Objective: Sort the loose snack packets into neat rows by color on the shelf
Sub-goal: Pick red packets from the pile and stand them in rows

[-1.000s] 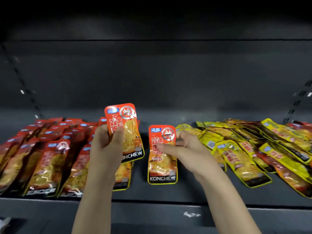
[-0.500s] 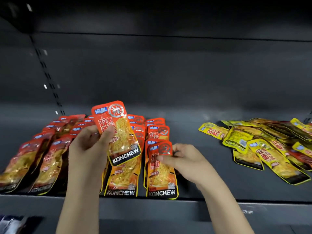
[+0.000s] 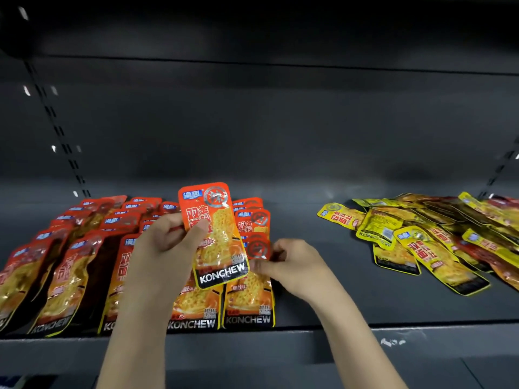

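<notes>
My left hand (image 3: 165, 254) holds an orange KONCHEW snack packet (image 3: 216, 237) upright above the shelf, thumb across its front. Under it lie rows of orange packets (image 3: 84, 265) overlapping from the back to the front edge on the left. My right hand (image 3: 292, 262) rests on the front packet of the rightmost orange row (image 3: 248, 299), fingers pinching its upper edge. A loose pile of yellow packets (image 3: 429, 242) lies on the right side of the shelf, apart from both hands.
The dark grey shelf (image 3: 323, 276) has a bare strip between the orange rows and the yellow pile. Its front lip (image 3: 309, 341) runs below the packets. Slotted uprights (image 3: 56, 130) stand at the back left and back right.
My right hand has brought an orange packet leftward and set it down on the rightmost orange row. The held packet in my left hand has shifted right. My view has swung left.
</notes>
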A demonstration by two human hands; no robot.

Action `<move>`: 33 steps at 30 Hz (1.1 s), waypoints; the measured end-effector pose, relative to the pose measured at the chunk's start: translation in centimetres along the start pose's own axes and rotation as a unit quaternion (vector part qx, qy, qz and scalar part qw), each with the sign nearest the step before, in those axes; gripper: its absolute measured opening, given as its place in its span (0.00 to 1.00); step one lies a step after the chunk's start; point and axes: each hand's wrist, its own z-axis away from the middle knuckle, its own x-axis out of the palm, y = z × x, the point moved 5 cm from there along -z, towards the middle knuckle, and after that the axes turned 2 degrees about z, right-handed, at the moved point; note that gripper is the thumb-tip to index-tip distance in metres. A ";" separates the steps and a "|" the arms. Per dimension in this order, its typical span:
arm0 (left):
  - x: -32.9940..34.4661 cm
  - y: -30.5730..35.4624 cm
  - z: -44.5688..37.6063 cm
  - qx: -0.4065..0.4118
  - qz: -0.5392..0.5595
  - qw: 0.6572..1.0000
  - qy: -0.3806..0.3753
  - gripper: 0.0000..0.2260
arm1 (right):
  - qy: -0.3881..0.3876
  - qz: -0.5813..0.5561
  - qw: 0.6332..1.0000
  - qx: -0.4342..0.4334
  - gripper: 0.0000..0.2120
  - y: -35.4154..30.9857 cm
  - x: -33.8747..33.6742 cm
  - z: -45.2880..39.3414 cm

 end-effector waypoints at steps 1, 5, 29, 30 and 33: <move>0.1 0.1 0.1 0.000 -0.008 1.000 -0.001 0.02 | 0.003 0.010 1.000 -0.001 0.13 0.1 -0.3 0.0; 0.4 0.2 0.2 -0.006 -0.037 0.999 -0.023 0.02 | 0.011 0.002 1.000 -0.008 0.19 0.5 -1.1 0.1; 4.4 1.0 2.5 0.067 -0.370 0.924 -0.070 0.17 | 0.070 -0.033 0.997 -0.018 0.07 3.7 -6.1 -1.1; 4.8 1.5 2.4 0.076 -0.366 0.925 -0.062 0.19 | 0.074 -0.028 0.997 -0.020 0.07 3.8 -6.7 -0.9; 7.2 2.8 2.0 0.087 -0.328 0.938 -0.070 0.20 | 0.095 -0.003 0.995 -0.022 0.06 4.5 -9.1 0.0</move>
